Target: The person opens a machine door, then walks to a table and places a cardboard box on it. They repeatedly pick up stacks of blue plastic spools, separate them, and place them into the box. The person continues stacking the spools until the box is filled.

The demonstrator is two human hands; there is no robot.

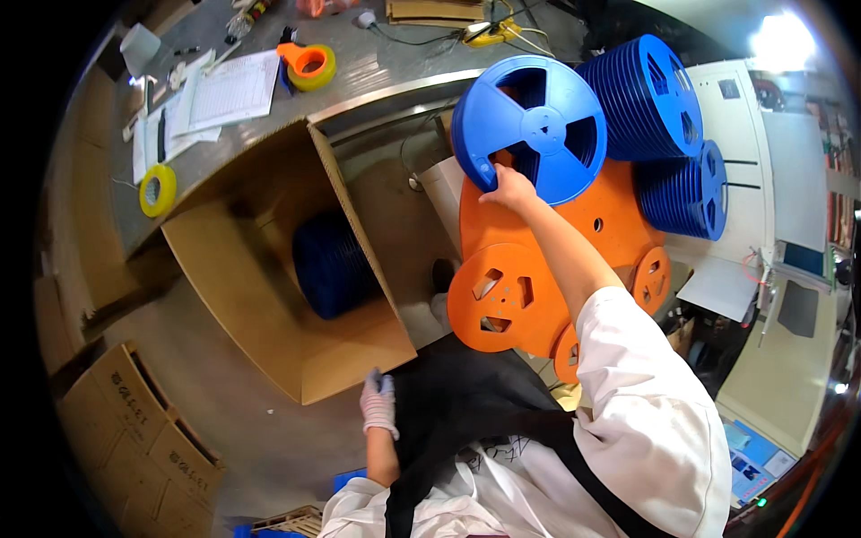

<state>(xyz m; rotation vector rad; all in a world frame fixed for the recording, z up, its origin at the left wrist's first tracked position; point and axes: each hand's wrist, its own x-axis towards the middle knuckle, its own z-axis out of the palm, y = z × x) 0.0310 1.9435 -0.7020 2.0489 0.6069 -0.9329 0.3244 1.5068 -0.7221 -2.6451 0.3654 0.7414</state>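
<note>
My right hand (513,190) is bare and reaches out to a stack of blue plastic reels (547,112). Its fingers hook into an opening at the near-left rim of the top reel. These reels rest on a large orange disc (574,215). My left hand (378,403), in a pale glove with greyish fingertips, hangs low beside the near corner of an open cardboard box (242,309). Its fingers look slightly apart, with nothing visible in them. Inside that box, more blue reels (327,264) lie stacked against the right side.
Two more blue reel stacks (659,99) stand at the far right. Smaller orange discs (498,296) sit nearer me. A metal table (377,63) behind the box bears papers (233,90), an orange tape dispenser (309,63) and a yellow tape roll (158,190). Folded cartons (134,448) stand at lower left.
</note>
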